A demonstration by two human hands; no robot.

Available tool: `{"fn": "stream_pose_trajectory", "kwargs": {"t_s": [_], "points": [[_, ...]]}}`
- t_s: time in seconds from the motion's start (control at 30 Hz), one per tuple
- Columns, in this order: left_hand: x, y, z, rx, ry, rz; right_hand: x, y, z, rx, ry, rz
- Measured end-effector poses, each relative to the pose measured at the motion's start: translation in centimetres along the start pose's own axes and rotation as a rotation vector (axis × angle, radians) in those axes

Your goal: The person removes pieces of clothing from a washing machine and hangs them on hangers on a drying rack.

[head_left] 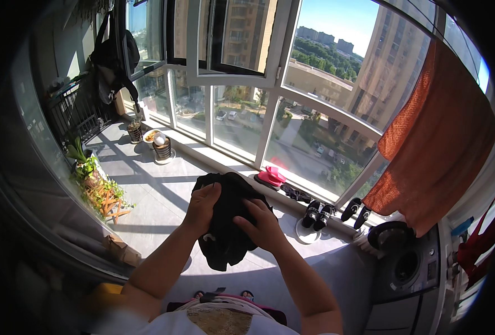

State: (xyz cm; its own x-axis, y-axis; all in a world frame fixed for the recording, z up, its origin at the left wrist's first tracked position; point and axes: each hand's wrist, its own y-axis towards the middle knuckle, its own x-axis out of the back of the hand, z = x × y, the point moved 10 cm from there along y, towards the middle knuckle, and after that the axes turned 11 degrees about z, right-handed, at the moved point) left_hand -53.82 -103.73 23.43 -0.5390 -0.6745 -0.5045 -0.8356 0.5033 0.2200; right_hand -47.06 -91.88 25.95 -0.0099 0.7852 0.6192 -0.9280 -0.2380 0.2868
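A black cloth garment (228,223) hangs bunched in front of me, held up between both hands. My left hand (201,207) is closed on its upper left part, with the thumb lying over the fabric. On the other side, my right hand (260,226) grips the garment, its fingers and thumb resting across the dark cloth. Fingertips behind the fabric are hidden. A small white mark shows near the garment's lower left edge. Its exact kind cannot be made out.
Shoes (318,214) and a pink item (271,176) line the window ledge. An orange cloth (426,151) hangs at right, above a washing machine (407,268). Potted plants (96,178) stand at left; pots (161,149) sit by the far window. One window sash (233,78) is swung inward.
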Motion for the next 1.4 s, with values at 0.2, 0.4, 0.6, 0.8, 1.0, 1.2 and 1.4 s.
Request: {"fn": "stream_pose_trajectory", "kwargs": {"t_s": [0.2,0.4,0.6,0.8,1.0,1.2,1.4], "points": [[0.8,0.1,0.0,-0.021,0.28,-0.029,4.9,-2.0,3.3,0.038,-0.058,-0.354],[0.6,0.1,0.6,-0.049,0.379,0.009,8.7,-2.9,4.8,0.002,-0.146,-0.315],[0.2,-0.6,-2.8,-0.093,-0.002,-0.083,9.3,-4.1,0.5,-0.105,0.164,-0.006],[-0.8,-0.1,-3.0,-0.109,0.23,-0.016,0.6,-3.2,-0.2,-0.061,0.121,0.072],[1.3,-0.8,-6.3,-0.178,0.455,-0.114,5.6,-4.6,-6.4,-0.281,0.435,-0.308],[2.0,-0.3,-8.7,-0.235,-0.152,0.023,12.8,-12.3,-19.1,-0.627,-0.054,-0.655],[0.6,0.1,-6.5,-0.172,-0.347,0.051,7.6,-8.3,-11.7,-0.502,-0.521,-0.525]]}}
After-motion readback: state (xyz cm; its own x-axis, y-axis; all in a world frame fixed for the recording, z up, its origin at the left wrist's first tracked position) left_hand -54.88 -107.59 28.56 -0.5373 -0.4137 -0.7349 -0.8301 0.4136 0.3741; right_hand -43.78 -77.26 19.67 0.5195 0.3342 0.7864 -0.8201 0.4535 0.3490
